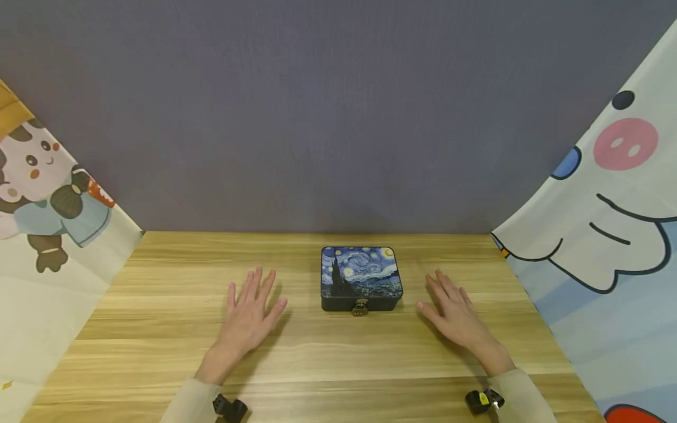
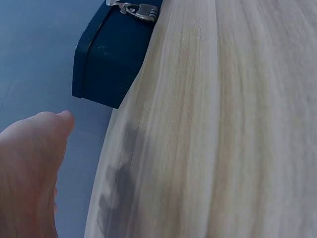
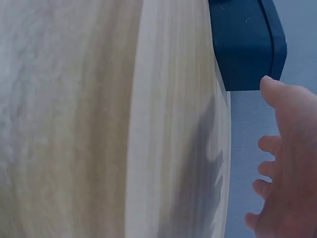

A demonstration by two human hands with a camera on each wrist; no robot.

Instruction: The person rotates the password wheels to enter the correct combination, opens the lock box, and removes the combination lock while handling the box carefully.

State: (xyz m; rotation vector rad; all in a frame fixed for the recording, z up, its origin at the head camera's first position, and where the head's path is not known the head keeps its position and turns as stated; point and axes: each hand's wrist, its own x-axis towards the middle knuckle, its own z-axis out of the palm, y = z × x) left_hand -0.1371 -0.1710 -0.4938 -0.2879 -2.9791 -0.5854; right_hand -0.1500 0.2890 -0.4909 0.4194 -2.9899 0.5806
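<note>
A wood-grained counter (image 1: 328,367) carries a dark box (image 1: 362,275), topped with a swirling night sky, toward its far edge. The box looks stiff and fairly light, its smooth coating perhaps slippery; its two short ends seem the best hold. The left hand (image 1: 248,323) and right hand (image 1: 459,316) are empty, fingers extended, either side of it and apart. A small padlock (image 1: 360,308) hangs at its front.

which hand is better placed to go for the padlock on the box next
The right hand, probably: in the head view it lies nearer the box and its padlock than the left hand does. Both hands are empty, neither touching the box.
</note>
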